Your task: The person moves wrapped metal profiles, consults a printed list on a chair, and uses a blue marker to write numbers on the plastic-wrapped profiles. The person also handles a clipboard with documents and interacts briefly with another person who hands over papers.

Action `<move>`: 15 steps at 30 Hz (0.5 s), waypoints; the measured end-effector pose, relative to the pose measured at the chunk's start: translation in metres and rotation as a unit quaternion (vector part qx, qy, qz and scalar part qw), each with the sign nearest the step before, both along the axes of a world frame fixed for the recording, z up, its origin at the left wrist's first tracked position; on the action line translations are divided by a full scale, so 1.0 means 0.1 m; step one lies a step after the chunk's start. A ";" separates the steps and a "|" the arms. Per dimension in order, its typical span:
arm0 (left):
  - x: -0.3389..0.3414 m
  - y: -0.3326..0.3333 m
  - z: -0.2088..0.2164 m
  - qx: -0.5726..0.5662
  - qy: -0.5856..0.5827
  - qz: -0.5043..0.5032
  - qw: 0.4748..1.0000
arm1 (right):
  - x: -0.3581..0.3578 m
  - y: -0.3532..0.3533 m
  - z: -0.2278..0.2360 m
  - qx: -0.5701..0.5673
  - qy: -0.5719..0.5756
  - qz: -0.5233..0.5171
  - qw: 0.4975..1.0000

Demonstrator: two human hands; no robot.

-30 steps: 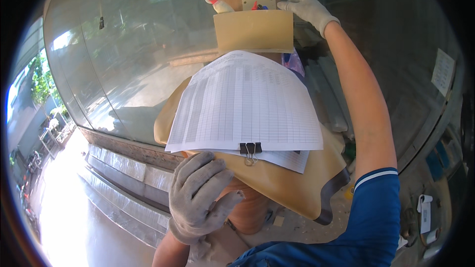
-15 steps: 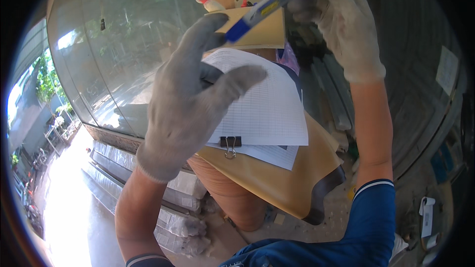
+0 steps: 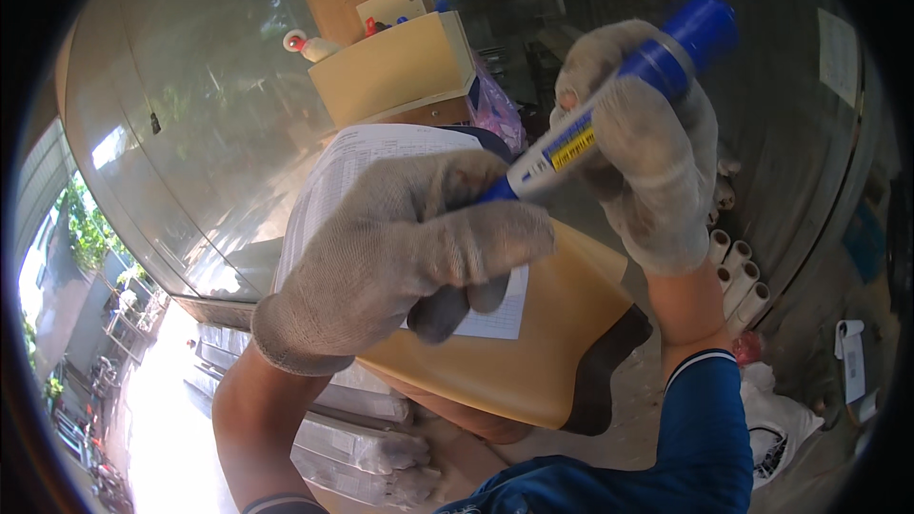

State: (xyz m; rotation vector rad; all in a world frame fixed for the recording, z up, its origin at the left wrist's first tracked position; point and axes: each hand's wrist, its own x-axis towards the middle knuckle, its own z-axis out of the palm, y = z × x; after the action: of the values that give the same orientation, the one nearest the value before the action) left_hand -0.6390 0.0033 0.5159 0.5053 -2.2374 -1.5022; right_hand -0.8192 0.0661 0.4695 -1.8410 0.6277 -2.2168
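A marker pen (image 3: pixel 545 168) with a white barrel, a yellow label and blue ends slants across in front of me. My right hand (image 3: pixel 657 152), in a grey-white knit glove, is closed around its upper part, and the thick blue end sticks out above the fingers. In a matching glove, my left hand (image 3: pixel 381 243) pinches the lower blue end between thumb and fingers. Below the hands lie printed sheets of paper (image 3: pixel 405 140) with ruled tables, partly covered by my left hand. They rest on a tan sheet-like cover (image 3: pixel 581 328) with a dark corner.
Behind the papers stands a tan box (image 3: pixel 390 67) with small red and blue items, beside a purple plastic bag (image 3: pixel 500 109). Wrapped long packages (image 3: pixel 357 447) lie low at left. At right are several white rolls (image 3: pixel 743 286) and a white sack (image 3: pixel 776 424).
My right hand has come down and nearer with the marker. My left hand, open before, has closed on its lower end. The view has shifted, and the binder clip is now hidden.
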 end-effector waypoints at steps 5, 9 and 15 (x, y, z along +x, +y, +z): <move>-0.09 -0.08 -0.08 0.127 -0.096 -0.105 0.982 | -0.24 0.03 -0.26 -0.009 0.012 0.192 0.981; -0.14 -0.20 -0.31 0.206 -0.131 -0.234 0.941 | -0.73 0.23 -0.33 -0.064 0.066 0.311 0.946; 0.02 -0.16 -0.47 -0.318 -0.203 -0.191 0.906 | -1.35 0.18 -0.09 -0.146 0.018 0.171 0.974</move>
State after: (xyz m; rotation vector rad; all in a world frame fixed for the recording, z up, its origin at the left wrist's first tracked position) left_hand -0.6373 -0.0126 0.4691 0.1819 -3.1028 -0.7459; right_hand -0.9544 0.0839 0.4608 -1.9471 -0.0215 -2.1317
